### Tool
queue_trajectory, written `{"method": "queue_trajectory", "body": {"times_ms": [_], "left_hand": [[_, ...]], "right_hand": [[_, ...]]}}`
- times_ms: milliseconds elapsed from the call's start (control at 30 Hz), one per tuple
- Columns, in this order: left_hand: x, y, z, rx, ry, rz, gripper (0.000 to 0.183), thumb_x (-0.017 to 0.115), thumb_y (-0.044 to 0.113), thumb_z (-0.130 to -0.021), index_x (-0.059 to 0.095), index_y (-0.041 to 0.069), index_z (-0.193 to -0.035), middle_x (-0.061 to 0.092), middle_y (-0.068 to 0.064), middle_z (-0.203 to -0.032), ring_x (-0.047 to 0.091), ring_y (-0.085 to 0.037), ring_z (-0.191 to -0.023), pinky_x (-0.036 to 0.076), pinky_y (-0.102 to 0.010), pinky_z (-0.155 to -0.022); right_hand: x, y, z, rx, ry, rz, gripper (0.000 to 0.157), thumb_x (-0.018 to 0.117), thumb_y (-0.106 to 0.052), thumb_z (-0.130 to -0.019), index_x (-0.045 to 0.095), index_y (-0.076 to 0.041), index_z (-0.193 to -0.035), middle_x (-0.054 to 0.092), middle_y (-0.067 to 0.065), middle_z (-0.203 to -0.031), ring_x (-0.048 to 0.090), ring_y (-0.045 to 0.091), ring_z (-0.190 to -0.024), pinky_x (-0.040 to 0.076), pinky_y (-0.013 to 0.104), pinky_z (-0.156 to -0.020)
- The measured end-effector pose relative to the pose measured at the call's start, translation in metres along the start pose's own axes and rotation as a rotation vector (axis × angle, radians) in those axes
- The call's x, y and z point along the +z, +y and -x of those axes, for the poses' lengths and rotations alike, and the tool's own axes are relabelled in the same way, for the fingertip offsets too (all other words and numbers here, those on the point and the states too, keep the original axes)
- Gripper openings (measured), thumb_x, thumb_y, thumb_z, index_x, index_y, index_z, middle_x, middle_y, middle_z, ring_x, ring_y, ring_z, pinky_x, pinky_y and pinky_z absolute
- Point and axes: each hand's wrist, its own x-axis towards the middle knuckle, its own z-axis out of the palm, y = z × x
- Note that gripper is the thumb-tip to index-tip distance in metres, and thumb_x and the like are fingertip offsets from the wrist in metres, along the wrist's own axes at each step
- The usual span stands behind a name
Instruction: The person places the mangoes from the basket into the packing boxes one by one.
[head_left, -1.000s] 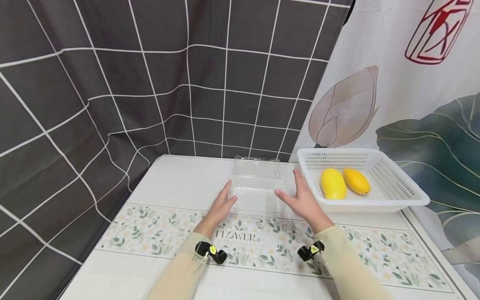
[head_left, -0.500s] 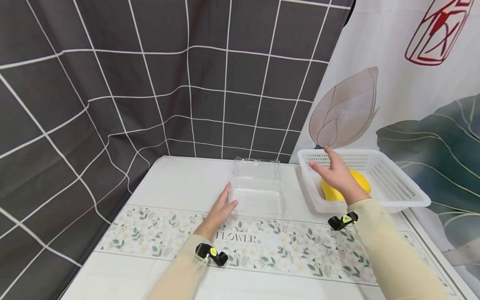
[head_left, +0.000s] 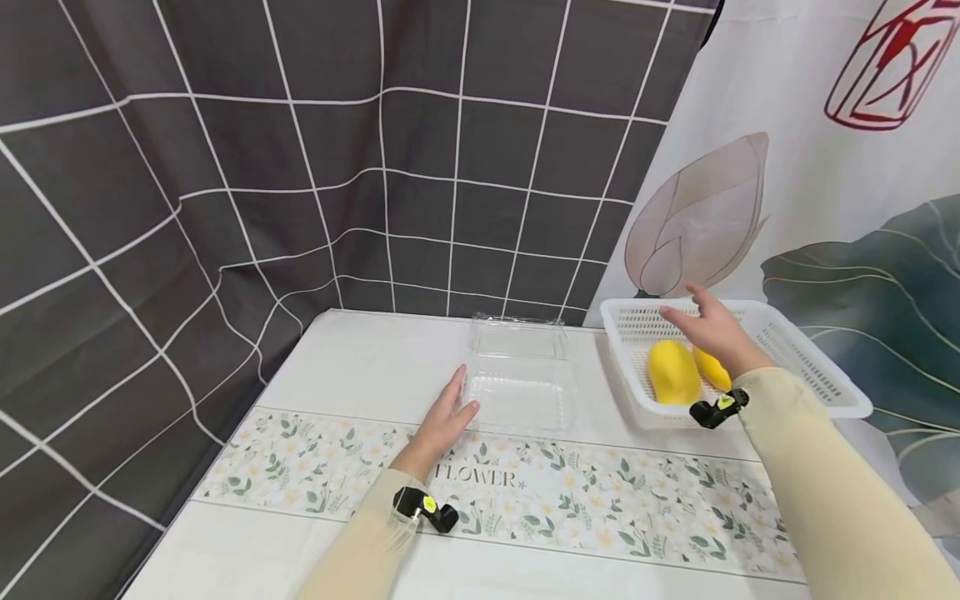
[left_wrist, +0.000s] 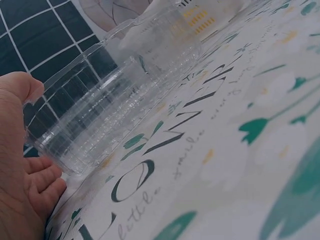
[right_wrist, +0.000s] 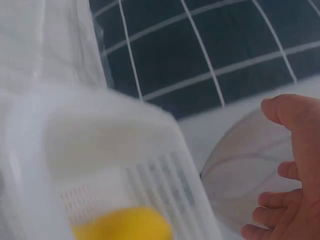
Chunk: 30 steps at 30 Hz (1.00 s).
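Note:
A clear plastic clamshell container (head_left: 519, 407) lies with its lid raised at the back on the table's middle. My left hand (head_left: 441, 423) is at its left side; in the left wrist view the thumb (left_wrist: 31, 86) comes up to the rim and the other fingers lie low beside the wall. My right hand (head_left: 718, 332) is held over the white basket (head_left: 628, 375), fingers spread and nothing between them. Inside the basket are two yellow mangoes; the larger mango (head_left: 672, 372) shows whole, while the smaller mango (head_left: 712, 370) is partly hidden behind the right hand and wrist.
A white tablecloth with a floral band (head_left: 570, 508) covers the table. Behind it hangs a dark curtain (head_left: 420, 208) with white grid lines. A pale curtain (head_left: 795, 208) with a leaf print hangs behind the basket.
My right hand has left the container's right side and moved right to above the basket. The left hand stays at the container's left side.

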Motion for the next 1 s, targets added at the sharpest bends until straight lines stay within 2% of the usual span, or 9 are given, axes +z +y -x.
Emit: {"method": "queue_trajectory", "body": {"times_ms": [167, 300, 500, 767, 1000], "left_hand": [[0.0, 0.002, -0.001, 0.006, 0.009, -0.004, 0.068, 0.051, 0.028, -0.093, 0.012, 0.024, -0.149, 0.013, 0.002, -0.152, 0.017, -0.019, -0.136, 0.015, -0.04, -0.111], [0.0, 0.004, 0.001, 0.002, 0.006, -0.009, 0.068, 0.05, 0.028, -0.093, 0.011, 0.026, -0.149, 0.012, 0.002, -0.152, 0.017, -0.018, -0.137, 0.014, -0.041, -0.111], [-0.001, 0.005, 0.002, -0.001, -0.005, -0.02, 0.068, 0.05, 0.031, -0.093, 0.009, 0.031, -0.148, 0.012, 0.003, -0.152, 0.016, -0.018, -0.137, 0.014, -0.041, -0.111], [0.0, 0.003, 0.002, 0.013, -0.011, -0.024, 0.068, 0.05, 0.027, -0.094, 0.009, 0.031, -0.148, 0.011, 0.003, -0.152, 0.014, -0.016, -0.137, 0.012, -0.04, -0.111], [0.0, 0.002, 0.001, -0.008, -0.014, -0.036, 0.067, 0.049, 0.032, -0.094, 0.007, 0.04, -0.145, 0.01, 0.007, -0.152, 0.012, -0.012, -0.137, 0.011, -0.038, -0.111]], "right_hand": [[-0.01, 0.022, -0.007, 0.051, -0.008, 0.021, 0.099, 0.044, -0.066, -0.083, -0.005, -0.009, -0.147, 0.003, 0.03, -0.147, 0.017, 0.056, -0.124, 0.021, 0.072, -0.091], [-0.017, 0.042, -0.013, 0.09, -0.015, 0.085, 0.101, 0.044, -0.065, -0.083, -0.006, -0.005, -0.146, 0.007, 0.035, -0.144, 0.02, 0.057, -0.12, 0.023, 0.072, -0.09], [-0.022, 0.069, -0.02, 0.141, -0.046, 0.153, 0.106, 0.051, -0.063, -0.081, -0.006, 0.0, -0.144, 0.012, 0.038, -0.14, 0.023, 0.058, -0.116, 0.024, 0.072, -0.087], [-0.024, 0.095, -0.026, 0.229, -0.192, 0.153, 0.11, 0.057, -0.059, -0.08, -0.01, 0.003, -0.142, 0.008, 0.041, -0.138, 0.022, 0.059, -0.115, 0.027, 0.073, -0.084], [-0.028, 0.106, -0.027, 0.285, -0.315, 0.155, 0.108, 0.057, -0.059, -0.08, -0.008, 0.0, -0.143, 0.003, 0.039, -0.14, 0.017, 0.059, -0.118, 0.024, 0.076, -0.083]]}}
